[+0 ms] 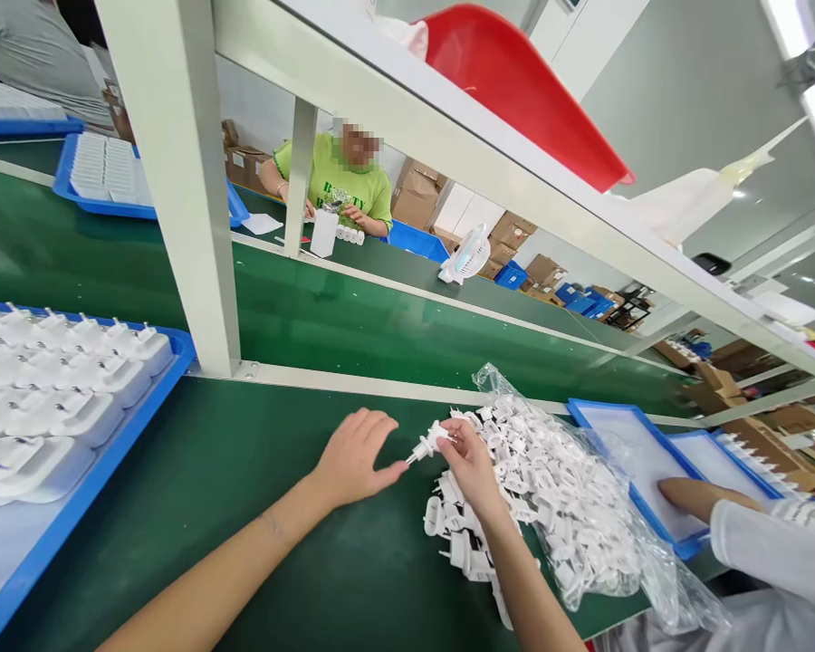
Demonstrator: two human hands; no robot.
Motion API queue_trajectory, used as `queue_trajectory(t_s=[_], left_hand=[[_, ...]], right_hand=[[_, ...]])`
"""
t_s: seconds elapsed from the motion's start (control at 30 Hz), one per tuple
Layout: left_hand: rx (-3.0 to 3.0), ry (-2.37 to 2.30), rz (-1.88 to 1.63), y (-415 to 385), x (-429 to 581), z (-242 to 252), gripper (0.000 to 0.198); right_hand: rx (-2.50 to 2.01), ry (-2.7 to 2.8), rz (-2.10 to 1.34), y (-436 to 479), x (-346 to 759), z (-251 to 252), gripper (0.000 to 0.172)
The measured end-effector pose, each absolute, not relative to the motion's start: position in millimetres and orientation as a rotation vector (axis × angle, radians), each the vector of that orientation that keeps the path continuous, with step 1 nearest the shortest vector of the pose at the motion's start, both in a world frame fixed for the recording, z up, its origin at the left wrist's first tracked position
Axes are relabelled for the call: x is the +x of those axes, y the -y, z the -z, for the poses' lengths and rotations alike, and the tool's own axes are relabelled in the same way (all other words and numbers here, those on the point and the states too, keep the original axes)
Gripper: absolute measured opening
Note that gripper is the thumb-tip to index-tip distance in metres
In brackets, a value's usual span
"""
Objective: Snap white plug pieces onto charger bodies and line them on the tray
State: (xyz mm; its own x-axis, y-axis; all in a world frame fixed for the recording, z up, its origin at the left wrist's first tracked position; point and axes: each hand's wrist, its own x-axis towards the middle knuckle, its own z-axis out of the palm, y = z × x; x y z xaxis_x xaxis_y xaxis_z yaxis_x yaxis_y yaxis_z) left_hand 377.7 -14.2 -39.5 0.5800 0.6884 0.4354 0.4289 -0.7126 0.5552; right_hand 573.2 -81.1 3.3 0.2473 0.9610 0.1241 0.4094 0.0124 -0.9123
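My right hand (472, 457) pinches a small white plug piece (433, 439) above the green worktop (299, 561). Metal pins stick out of the piece toward the left. Facing it is my left hand (357, 457), its fingers spread and thumb stretched out. The thumb tip lies right by the pin ends; I cannot tell if they touch. Under and beside my right forearm, a heap of loose white plug parts (550, 480) spills from a clear plastic bag (679, 589).
On the left, a blue-rimmed tray (119, 466) carries rows of white adapters with pins. A white post (177, 181) rises behind it. Blue trays (645, 453) stand at right, near a co-worker's arm (713, 498). Across the belt (380, 335) sits a person in green (353, 190).
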Motion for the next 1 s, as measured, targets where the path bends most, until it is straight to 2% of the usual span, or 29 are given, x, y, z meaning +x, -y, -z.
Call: queue_trajectory(t_s=[0.17, 0.3, 0.43, 0.57, 0.63, 0.7, 0.83, 0.93, 1.0], left_hand=[[2.313, -0.838, -0.753, 46.0, 396.8, 36.3, 0.029], [2.257, -0.824, -0.658, 51.0, 398.2, 41.5, 0.031], [2.495, -0.887, -0.441, 50.3, 405.4, 50.3, 0.044], [2.704, -1.001, -0.22, 59.5, 415.9, 58.2, 0.054], [2.712, -1.023, -0.237, 65.2, 416.0, 54.2, 0.063], [2.705, -0.921, -0.402, 65.0, 410.7, 44.2, 0.068], [2.552, -0.885, -0.837, 33.3, 385.3, 27.5, 0.053], [2.385, -1.039, -0.798, -2.6, 364.1, 34.3, 0.067], [2.36, -1.001, -0.669, -18.9, 355.1, 44.2, 0.062]], right_hand=[[-1.481, 1.263, -0.738, 104.0, 547.8, -16.2, 0.019], [-1.489, 1.046, -0.537, 113.2, 563.4, -30.2, 0.023], [-1.427, 0.86, -0.873, 110.2, 581.8, -27.6, 0.028], [-1.316, 0.717, -1.174, 103.1, 580.1, -6.8, 0.025], [-1.26, 0.698, -1.224, 99.7, 575.9, 2.8, 0.024], [-1.214, 0.732, -1.245, 96.0, 572.7, 9.2, 0.027], [-1.318, 0.94, -1.139, 83.8, 571.3, 13.4, 0.03], [-1.473, 1.212, -0.853, 67.8, 568.4, 9.2, 0.017], [-1.465, 1.433, -0.708, 54.9, 562.5, 4.1, 0.012]])
